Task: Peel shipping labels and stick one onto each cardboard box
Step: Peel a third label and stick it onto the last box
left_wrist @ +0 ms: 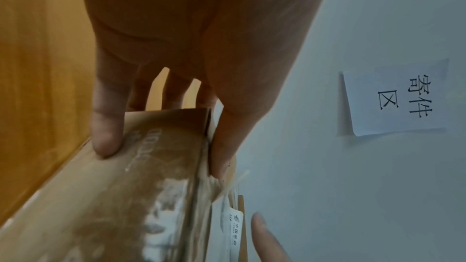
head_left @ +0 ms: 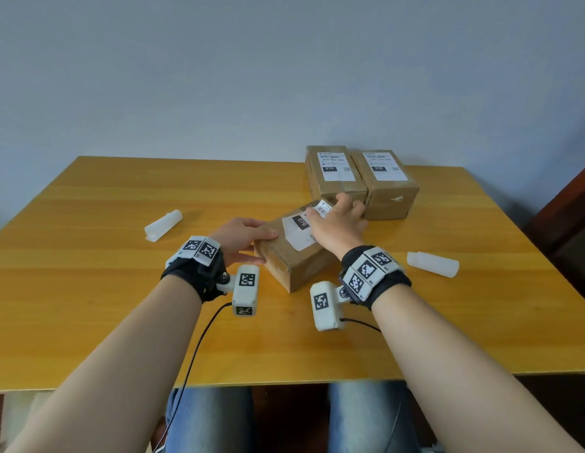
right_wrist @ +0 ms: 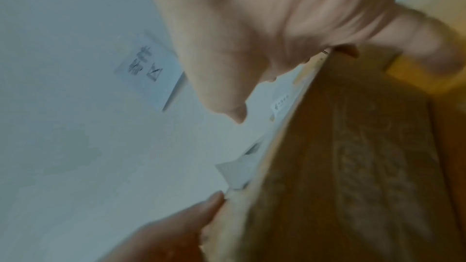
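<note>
Your left hand (head_left: 243, 238) clasps the near box (head_left: 294, 253); right hand (head_left: 336, 220) presses its label (head_left: 299, 232) flat-fingered. Two labelled boxes (head_left: 361, 181) behind, white rolls (head_left: 163, 224) flanking.

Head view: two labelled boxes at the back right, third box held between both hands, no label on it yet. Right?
Not quite. The third box already carries a white label marked 070, as the head view shows. The rest holds: the left hand grips its near end, and the right hand lies on top.
</note>
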Demonstrator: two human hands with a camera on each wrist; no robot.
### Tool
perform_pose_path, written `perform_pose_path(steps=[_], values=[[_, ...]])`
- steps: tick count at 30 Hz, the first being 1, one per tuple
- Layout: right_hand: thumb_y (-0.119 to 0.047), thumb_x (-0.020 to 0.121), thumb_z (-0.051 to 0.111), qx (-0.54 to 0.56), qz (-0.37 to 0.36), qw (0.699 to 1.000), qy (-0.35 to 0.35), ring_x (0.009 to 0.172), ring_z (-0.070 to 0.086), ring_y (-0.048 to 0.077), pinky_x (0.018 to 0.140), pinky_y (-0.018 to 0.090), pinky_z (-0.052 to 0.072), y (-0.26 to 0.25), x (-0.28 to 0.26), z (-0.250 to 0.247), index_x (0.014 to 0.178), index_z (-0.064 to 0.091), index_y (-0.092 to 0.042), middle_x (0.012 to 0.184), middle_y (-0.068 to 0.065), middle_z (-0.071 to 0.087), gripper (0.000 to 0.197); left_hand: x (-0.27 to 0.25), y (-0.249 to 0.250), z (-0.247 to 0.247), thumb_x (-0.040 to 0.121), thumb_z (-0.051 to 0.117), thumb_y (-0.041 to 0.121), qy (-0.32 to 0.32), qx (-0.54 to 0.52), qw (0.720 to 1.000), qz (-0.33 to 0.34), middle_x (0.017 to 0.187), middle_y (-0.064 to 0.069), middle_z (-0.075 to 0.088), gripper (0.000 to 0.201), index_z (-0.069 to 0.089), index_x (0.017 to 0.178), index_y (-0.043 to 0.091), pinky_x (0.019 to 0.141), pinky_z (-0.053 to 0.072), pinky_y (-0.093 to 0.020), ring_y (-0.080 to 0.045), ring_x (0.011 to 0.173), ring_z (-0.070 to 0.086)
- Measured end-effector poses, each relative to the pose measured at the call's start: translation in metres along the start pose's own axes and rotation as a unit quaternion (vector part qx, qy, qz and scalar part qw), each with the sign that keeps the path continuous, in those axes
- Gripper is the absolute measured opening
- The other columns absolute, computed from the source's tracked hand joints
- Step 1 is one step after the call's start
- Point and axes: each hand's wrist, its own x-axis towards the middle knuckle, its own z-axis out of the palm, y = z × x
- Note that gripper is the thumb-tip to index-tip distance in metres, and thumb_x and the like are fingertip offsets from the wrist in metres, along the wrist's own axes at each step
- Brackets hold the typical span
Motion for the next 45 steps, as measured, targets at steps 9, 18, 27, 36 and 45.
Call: perform_pose_path(steps=[9, 18, 27, 36, 45], values=[[-0.050, 0.105, 0.045, 0.217, -0.020, 0.974, 0.059, 0.137, 0.031, 0.028, 0.081, 0.030, 0.041, -0.003, 0.006, -0.021, 0.147, 0.031, -0.024, 0.149, 0.006, 0.033, 0.052, -0.018, 0.024, 0.003, 0.070, 0.084, 0.028, -0.078, -0.025, 0.996, 0.041, 0.105, -0.014, 0.068, 0.047, 0.060, 0.108, 0.016, 0.077, 0.062, -0.034, -0.026, 0.080, 0.069], [-0.064, 0.103, 0.027, 0.175, -0.028, 0.971, 0.160, 0.128, 0.036, 0.024, 0.099, 0.049, 0.039, -0.011, 0.011, -0.028, 0.126, 0.048, -0.026, 0.136, 0.004, 0.050, 0.049, -0.024, 0.032, 0.009, 0.054, 0.086, 0.043, -0.056, 0.073, 0.990, 0.111, 0.114, 0.011, 0.076, 0.082, 0.061, 0.133, 0.040, 0.089, 0.052, -0.042, -0.021, 0.111, 0.066], [-0.066, 0.103, 0.022, 0.055, -0.069, 0.957, 0.277, 0.124, 0.050, 0.024, 0.097, 0.053, 0.039, -0.008, 0.014, -0.021, 0.119, 0.054, -0.020, 0.125, -0.001, 0.060, 0.059, -0.043, 0.049, 0.009, 0.051, 0.081, 0.048, -0.037, 0.128, 0.978, 0.159, 0.120, 0.011, 0.072, 0.090, 0.060, 0.137, 0.038, 0.088, 0.054, -0.034, -0.018, 0.114, 0.066], [-0.066, 0.101, 0.026, 0.135, -0.126, 0.930, 0.316, 0.087, 0.060, 0.021, 0.067, 0.032, 0.044, 0.005, 0.017, -0.026, 0.091, 0.051, -0.022, 0.088, -0.004, 0.059, 0.052, -0.047, 0.048, -0.002, 0.052, 0.082, 0.049, -0.039, 0.149, 0.968, 0.199, 0.128, 0.006, 0.065, 0.088, 0.061, 0.138, 0.040, 0.093, 0.056, -0.039, -0.019, 0.106, 0.066], [-0.055, 0.106, 0.039, 0.176, -0.130, 0.920, 0.324, 0.063, 0.052, 0.016, 0.052, 0.027, 0.031, 0.014, 0.029, -0.032, 0.080, 0.056, -0.017, 0.066, -0.008, 0.052, 0.049, -0.043, 0.045, -0.006, 0.056, 0.085, 0.047, -0.053, 0.154, 0.968, 0.190, 0.133, 0.003, 0.064, 0.086, 0.060, 0.138, 0.042, 0.101, 0.056, -0.048, -0.022, 0.118, 0.066]])
